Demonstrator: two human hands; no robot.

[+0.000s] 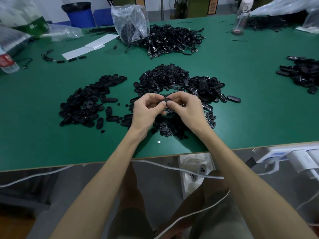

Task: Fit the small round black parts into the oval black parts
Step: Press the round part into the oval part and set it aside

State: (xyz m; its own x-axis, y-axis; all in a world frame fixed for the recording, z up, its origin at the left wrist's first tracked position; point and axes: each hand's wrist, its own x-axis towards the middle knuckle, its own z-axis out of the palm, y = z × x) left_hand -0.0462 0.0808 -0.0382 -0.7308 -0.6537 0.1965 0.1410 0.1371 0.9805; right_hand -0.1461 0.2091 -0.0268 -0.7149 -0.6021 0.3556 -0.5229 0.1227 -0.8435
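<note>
Both hands meet above the green table (51,138), holding one oval black part (163,101) between them. My left hand (148,109) pinches its left end with curled fingers. My right hand (184,106) pinches its right end, fingertips pressed on top; whether a small round part sits under them is hidden. A heap of small round black parts (164,78) lies just beyond the hands, and more round parts (170,128) lie beneath the wrists. Oval black parts form a pile on the left (89,102) and another on the right (205,87).
A tangle of black cables (172,40) and a clear plastic bag (129,23) sit at the back. Another pile of black parts (300,73) lies far right. Bottles stand at the left edge (8,62) and back right (240,18). White cables (172,169) hang below the table's front edge.
</note>
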